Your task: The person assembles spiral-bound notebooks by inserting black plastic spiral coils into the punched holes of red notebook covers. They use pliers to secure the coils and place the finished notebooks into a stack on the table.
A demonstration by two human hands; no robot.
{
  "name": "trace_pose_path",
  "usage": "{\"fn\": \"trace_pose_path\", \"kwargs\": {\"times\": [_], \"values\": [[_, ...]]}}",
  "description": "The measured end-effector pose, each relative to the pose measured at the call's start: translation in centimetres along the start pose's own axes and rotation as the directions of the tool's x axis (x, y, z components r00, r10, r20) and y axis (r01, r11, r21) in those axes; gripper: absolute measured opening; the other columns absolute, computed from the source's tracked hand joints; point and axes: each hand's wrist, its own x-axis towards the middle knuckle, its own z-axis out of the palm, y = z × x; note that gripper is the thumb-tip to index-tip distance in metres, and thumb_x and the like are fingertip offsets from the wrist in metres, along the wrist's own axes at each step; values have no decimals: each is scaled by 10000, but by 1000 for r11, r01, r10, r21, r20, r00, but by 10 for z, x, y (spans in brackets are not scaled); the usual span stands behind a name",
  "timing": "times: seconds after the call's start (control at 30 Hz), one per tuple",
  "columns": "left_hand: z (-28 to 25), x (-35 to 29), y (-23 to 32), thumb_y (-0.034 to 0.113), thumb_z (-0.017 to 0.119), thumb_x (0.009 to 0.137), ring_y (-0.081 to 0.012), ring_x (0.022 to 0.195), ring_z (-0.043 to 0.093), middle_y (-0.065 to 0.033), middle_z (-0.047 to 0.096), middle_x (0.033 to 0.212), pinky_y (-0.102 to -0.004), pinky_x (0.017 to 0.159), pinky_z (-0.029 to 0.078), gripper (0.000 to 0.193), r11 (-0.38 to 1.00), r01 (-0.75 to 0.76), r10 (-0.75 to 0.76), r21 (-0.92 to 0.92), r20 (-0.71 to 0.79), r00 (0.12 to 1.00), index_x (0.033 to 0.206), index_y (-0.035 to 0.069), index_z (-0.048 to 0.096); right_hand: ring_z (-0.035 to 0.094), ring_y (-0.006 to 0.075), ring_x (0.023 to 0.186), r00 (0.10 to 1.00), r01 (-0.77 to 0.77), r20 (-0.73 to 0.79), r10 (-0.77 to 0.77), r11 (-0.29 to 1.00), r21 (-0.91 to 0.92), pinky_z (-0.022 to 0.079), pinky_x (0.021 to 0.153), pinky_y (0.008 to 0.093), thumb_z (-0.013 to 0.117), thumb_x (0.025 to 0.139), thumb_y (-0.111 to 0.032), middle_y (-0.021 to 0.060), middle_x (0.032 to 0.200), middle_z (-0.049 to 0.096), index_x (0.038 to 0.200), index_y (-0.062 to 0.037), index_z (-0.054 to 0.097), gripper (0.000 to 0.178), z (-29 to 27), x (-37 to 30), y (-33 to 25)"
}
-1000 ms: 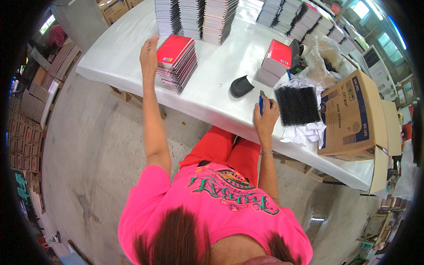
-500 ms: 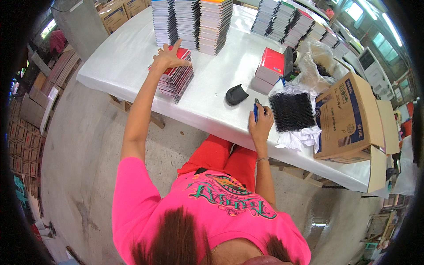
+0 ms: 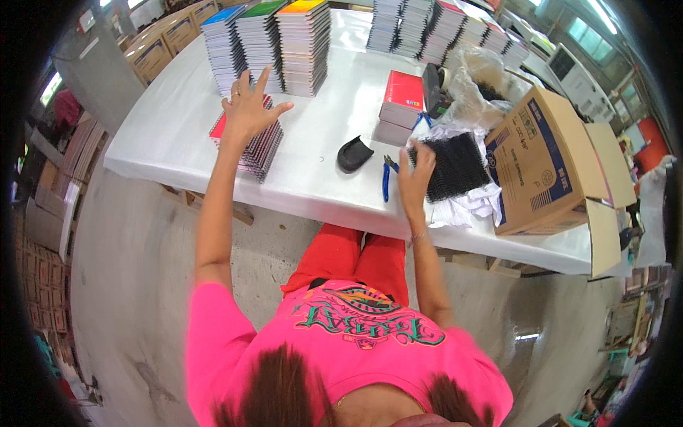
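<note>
My left hand (image 3: 250,114) is open, fingers spread, over a short stack of red-covered spiral notebooks (image 3: 265,151); whether the palm touches the top cover I cannot tell. My right hand (image 3: 417,171) reaches to the left edge of a pile of black binding coils (image 3: 457,167), its fingers stretched and thumb apart. Just left of that hand, blue-handled pliers (image 3: 386,183) lie loose on the white table. A black, rounded, hollow-looking piece (image 3: 354,154) sits left of the pliers. Beyond the pliers stands a stack of red-covered pads (image 3: 403,91) with no coils visible.
Tall stacks of spiral notebooks with blue, green and yellow covers (image 3: 302,50) stand at the far left of the table (image 3: 313,153). More stacks (image 3: 409,28) line the back. An open cardboard box (image 3: 544,164), crumpled white paper (image 3: 462,212) and a clear plastic bag (image 3: 469,78) occupy the right.
My right hand has let go of the pliers and moved to the black coils. My left hand's fingers have come up off the red notebooks' edge. The whole view has shifted slightly.
</note>
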Motion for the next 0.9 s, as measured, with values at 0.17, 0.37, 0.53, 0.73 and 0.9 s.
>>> {"fn": "trace_pose_path", "kwargs": {"times": [0.17, 0.37, 0.53, 0.73, 0.9], "values": [[33, -34, 51, 502, 728, 825, -361, 1141, 550, -209, 548, 1232, -426, 963, 459, 635, 765, -167, 292, -622, 105, 951, 1298, 103, 583, 581, 265, 941, 978, -190, -37, 207, 947, 259, 462, 858, 366, 651, 925, -327, 178, 1034, 596, 1217, 36, 581, 471, 4, 101, 8], [92, -86, 112, 339, 769, 818, -257, 931, 595, -162, 568, 1118, -346, 841, 500, 511, 691, 26, 356, -723, 371, 858, 1230, 69, 634, 635, 265, 892, 854, -511, 285, 435, 803, 307, 503, 839, 381, 772, 821, -388, 184, 997, 664, 1209, 104, 560, 662, 35, 143, 30], [101, -81, 115, 274, 759, 829, -219, 941, 584, -148, 561, 1147, -327, 845, 503, 489, 659, -30, 256, -752, 187, 948, 1252, 70, 623, 587, 114, 754, 833, -552, 347, 431, 682, 480, 482, 632, 244, 753, 823, -107, 113, 909, 644, 1076, 47, 562, 353, 20, 148, 20], [59, -65, 138, 231, 709, 899, -175, 958, 568, -102, 537, 1174, -316, 856, 496, 485, 225, 99, 137, -969, 132, 982, 1332, 80, 549, 584, 126, 826, 954, -254, 67, 291, 674, 694, 506, 710, 260, 683, 837, 26, 56, 931, 614, 1083, -13, 538, 288, 1, 102, -26], [42, -63, 149, 198, 573, 993, -135, 973, 559, -112, 559, 1126, -281, 834, 482, 398, 15, 8, 152, -1000, 10, 988, 1332, 17, 473, 608, 121, 884, 944, -330, 290, 157, 495, 804, 506, 774, 267, 739, 847, -50, 41, 1009, 643, 1111, -11, 571, 316, -11, 30, -66]]}}
